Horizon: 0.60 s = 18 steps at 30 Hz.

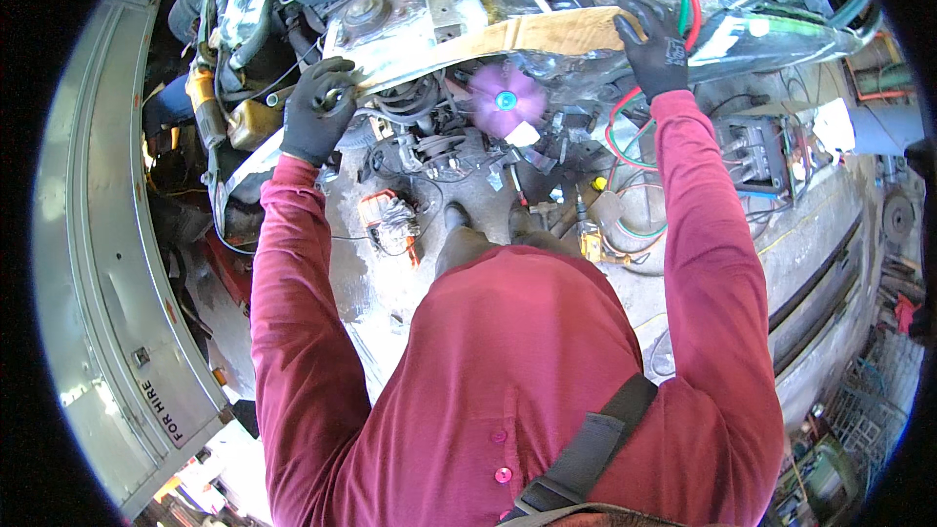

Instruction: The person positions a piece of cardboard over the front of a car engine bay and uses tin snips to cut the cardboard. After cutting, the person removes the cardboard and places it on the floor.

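In front of me a long, bent strip-shaped panel (532, 32), tan toward the right and whitish toward the left, spans the front of an engine bay. My left hand (320, 109), in a black glove, is curled at the panel's left end, its fingers partly hidden. At the other end, my gloved right hand (656, 51) grips the panel's edge with thumb and fingers. Worn whitish metal bodywork (390, 24) lies just beyond the strip. Below it, a purple round disc (506, 102) with a blue centre shows among engine parts and cables.
Red and green hoses (617, 127) loop beside my right arm. On the floor lie an orange tool (390, 222) and a yellow power tool (591, 240). A grey box (753, 151) stands at right. A silver vehicle side (93, 234) runs along the left.
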{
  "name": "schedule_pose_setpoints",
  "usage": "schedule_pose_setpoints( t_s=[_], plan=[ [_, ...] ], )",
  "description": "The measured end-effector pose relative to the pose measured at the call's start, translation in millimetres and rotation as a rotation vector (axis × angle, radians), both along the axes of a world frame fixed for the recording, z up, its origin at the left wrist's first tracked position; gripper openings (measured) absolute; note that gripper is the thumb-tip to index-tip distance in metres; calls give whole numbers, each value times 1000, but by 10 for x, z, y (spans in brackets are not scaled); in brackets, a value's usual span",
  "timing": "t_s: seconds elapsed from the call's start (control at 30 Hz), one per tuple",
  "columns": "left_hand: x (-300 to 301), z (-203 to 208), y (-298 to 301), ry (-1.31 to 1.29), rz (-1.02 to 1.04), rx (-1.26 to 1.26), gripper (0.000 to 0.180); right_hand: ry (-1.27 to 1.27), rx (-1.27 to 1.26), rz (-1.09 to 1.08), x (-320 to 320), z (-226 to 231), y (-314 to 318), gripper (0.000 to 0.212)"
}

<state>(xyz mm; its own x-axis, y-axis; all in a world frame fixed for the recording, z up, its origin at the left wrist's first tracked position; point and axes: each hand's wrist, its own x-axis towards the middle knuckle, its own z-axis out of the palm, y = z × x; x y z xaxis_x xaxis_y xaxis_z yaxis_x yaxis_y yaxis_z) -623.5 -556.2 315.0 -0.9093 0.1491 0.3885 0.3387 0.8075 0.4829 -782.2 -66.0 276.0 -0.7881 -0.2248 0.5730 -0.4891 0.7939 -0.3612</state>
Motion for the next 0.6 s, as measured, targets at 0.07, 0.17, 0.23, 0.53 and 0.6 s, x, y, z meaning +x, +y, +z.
schedule_pose_setpoints(
  t_s=[0.07, 0.17, 0.23, 0.53, 0.6],
  plan=[
    [-14, 32, 6, -8, -30, 22, 15, 12, 14, -10, 2, -1, 1, 38],
    [-52, 113, 86, 10, -46, -41, 23, 47, 16, 5, -9, 0, 11, 36],
    [-72, 169, 185, 56, -12, -175, 33, 27, 60, -8, -13, -6, 22, 38],
    [-206, 8, 470, 45, 30, -104, 23, 19, 69, 38, -57, 8, 70, 34],
    [-216, -47, 426, 48, 34, -48, 21, 62, 134, 58, -98, 34, 84, 30]
  ],
)
